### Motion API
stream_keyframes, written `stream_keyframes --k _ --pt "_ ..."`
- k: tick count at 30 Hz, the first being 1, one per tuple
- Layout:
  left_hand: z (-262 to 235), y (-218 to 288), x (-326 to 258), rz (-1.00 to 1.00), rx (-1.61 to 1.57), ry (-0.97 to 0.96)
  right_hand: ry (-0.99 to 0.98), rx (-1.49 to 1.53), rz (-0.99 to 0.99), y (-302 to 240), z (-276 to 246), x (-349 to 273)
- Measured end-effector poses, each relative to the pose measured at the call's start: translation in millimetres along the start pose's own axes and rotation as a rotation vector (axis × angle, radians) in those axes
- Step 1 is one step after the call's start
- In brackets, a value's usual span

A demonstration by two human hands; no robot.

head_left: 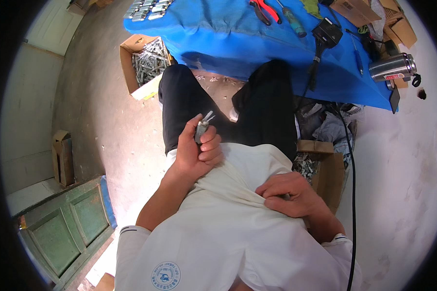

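My left hand (197, 148) is closed round a small grey metal piece (202, 130), with thin flat prongs sticking out of its top. Most of that piece's lower end is hidden in the fingers, and its exact kind does not show. The hand is raised over my lap, in front of the black trousers (189, 97). Farther right, my right hand (291, 194) pinches the hem of the white shirt (218, 218) between thumb and fingers. Folds in the cloth run from that pinch toward the left hand.
Ahead stands a table with a blue cloth (213, 36). On it lie metal parts (148, 8), red-black pliers (265, 10), a screwdriver (294, 22), a black plug block (327, 33) and a steel flask (392, 67). A carton of metal pieces (127, 68) sits left; a black cable (353, 194) hangs right.
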State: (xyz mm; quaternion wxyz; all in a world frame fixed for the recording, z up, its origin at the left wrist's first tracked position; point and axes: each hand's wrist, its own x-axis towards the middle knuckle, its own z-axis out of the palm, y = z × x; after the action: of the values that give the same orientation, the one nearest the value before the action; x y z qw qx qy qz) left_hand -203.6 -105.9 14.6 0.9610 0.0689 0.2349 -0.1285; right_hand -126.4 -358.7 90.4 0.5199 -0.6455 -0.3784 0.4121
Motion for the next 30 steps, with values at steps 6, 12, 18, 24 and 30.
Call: stream_keyframes --k 6,12,18,24,30 --pt "4 3 1 0.027 0.064 0.085 0.063 0.324 0.417 31 -24 32" --pt "-6 4 1 0.033 0.046 0.055 0.317 -0.06 0.248 74 -22 117" --pt "-5 6 7 0.033 0.065 0.07 0.365 0.152 0.094 60 -9 154" --pt "-5 3 14 0.026 0.214 0.033 0.308 0.375 0.331 65 6 143" --pt "-6 5 17 0.063 0.174 0.04 0.197 0.464 0.26 60 11 145"
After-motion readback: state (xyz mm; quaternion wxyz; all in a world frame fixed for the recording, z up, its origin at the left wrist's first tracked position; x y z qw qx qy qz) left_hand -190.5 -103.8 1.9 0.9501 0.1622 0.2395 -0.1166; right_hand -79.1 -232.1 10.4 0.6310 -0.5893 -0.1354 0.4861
